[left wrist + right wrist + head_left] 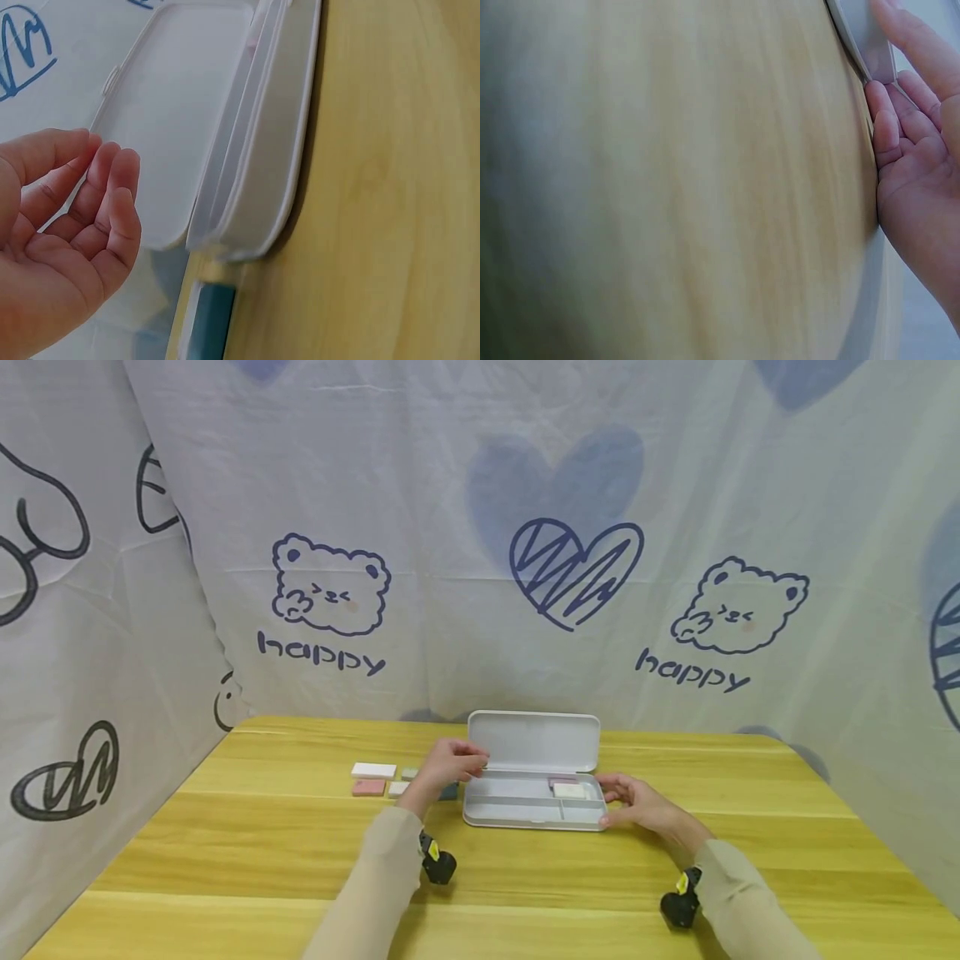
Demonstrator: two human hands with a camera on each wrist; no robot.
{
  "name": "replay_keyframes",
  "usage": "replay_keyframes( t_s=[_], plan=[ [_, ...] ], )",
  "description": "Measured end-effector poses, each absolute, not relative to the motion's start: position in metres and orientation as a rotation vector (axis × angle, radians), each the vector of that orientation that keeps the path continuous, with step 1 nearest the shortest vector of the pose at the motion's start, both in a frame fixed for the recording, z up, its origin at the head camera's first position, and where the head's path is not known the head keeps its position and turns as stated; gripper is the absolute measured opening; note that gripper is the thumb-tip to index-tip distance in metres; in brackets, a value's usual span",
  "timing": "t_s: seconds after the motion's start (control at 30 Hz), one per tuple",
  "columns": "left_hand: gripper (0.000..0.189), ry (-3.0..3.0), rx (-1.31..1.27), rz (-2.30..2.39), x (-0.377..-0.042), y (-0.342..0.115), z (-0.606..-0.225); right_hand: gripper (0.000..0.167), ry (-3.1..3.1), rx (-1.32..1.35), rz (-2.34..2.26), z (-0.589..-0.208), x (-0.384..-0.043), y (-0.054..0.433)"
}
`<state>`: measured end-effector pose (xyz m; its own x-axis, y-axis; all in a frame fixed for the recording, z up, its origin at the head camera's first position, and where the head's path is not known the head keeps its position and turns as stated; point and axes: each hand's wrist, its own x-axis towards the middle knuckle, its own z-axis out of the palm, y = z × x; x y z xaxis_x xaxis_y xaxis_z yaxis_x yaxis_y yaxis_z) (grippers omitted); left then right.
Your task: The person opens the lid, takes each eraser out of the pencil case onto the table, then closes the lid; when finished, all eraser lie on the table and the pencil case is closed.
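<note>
Case (514,812) (one), two blocks (570,791) inside

Patterned cloth (442,527) behind yellow table (540,893)

Case (534,739), centre: plain white
Inside, right: cream block (569,791), mauve block (553,782)
Left of centre: white block (373,770), pink block (368,787), off-white block (397,789), grey-green block (408,773), teal block (448,792)
Tabletop (525,893), lower frame: yellow, streaked wood grain
Curtain (457,635), upper frame: white with navy bears (332,585), navy lettering (321,653), scribble-striped heart (577,574), pale blue hearts (555,485)
Sleeves (378,860), bottom: beige
Wrist cameras (439,865): black and yellow
</note>
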<state>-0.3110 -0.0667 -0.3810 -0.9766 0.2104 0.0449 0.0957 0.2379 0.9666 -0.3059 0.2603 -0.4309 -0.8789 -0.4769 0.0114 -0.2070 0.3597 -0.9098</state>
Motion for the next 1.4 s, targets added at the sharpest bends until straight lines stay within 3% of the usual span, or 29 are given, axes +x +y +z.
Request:
replay_keyframes(
  t_s=[0.83, 1.4],
  plan=[
    [0.014, 2.421, 0.396, 1.697, -0.313, 0.007, -0.391, 0.070, 2.383, -0.607, -1.514, -0.431, -0.307, 0.261],
    [0.006, 2.556, 0.363, 1.604, -0.313, 0.022, -0.400, 0.067, 2.371, -0.602, -1.526, -0.429, -0.305, 0.260]
  ],
)
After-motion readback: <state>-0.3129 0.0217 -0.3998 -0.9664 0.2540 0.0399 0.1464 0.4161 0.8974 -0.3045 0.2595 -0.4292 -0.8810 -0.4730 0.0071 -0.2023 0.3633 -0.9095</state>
